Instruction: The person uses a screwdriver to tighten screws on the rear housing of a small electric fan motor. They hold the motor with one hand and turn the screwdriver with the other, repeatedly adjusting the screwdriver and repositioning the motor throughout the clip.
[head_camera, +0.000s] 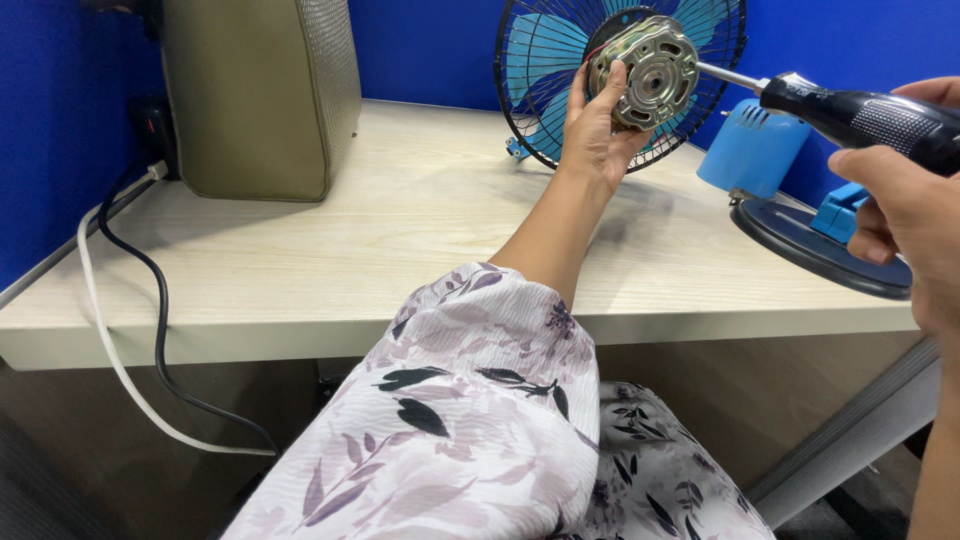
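My left hand (592, 128) holds a round metal fan motor (645, 70) up above the desk, fingers curled around its left rim. My right hand (905, 205) grips a black-handled screwdriver (850, 112) at the right edge of the view. Its metal shaft points left and its tip meets the right side of the motor. Behind the motor stands a blue fan blade inside a black wire guard (540, 70), upright against the blue partition.
A light wooden desk (330, 260) carries an olive bag (262, 95) at back left, a blue plastic motor cover (752, 148) and a dark round fan base (810, 240) at right. Black and white cables (150, 330) hang off the left edge.
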